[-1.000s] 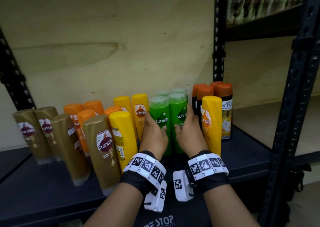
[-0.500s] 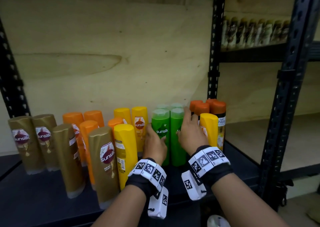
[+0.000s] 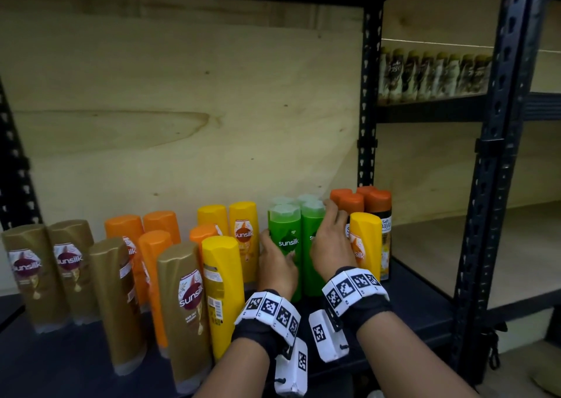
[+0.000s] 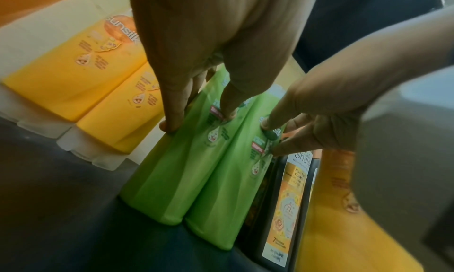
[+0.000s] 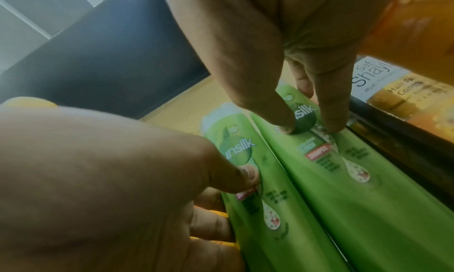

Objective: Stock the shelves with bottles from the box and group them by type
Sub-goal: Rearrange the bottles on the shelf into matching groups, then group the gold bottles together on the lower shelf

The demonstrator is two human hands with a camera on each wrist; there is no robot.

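Note:
Two green Sunsilk bottles stand side by side on the dark shelf (image 3: 419, 294), with two more green ones behind them. My left hand (image 3: 274, 261) grips the left green bottle (image 3: 285, 230): thumb on its front label, fingers round its left side (image 4: 199, 120). My right hand (image 3: 329, 239) holds the right green bottle (image 3: 310, 224), its thumb and forefinger on the label (image 5: 309, 127) and its other fingers along the right side, up near the cap. Both bottles stand upright and touch each other.
Yellow bottles (image 3: 243, 233) stand just left of the green pair. A yellow bottle (image 3: 364, 239) and orange-capped dark bottles (image 3: 376, 203) stand close on the right. Orange (image 3: 154, 246) and gold bottles (image 3: 182, 306) fill the left. A black post (image 3: 485, 185) bounds the right side.
Both hands stay on the green pair. The view has drawn back and up, so the bottles look smaller and lower. My right fingers now reach the cap.

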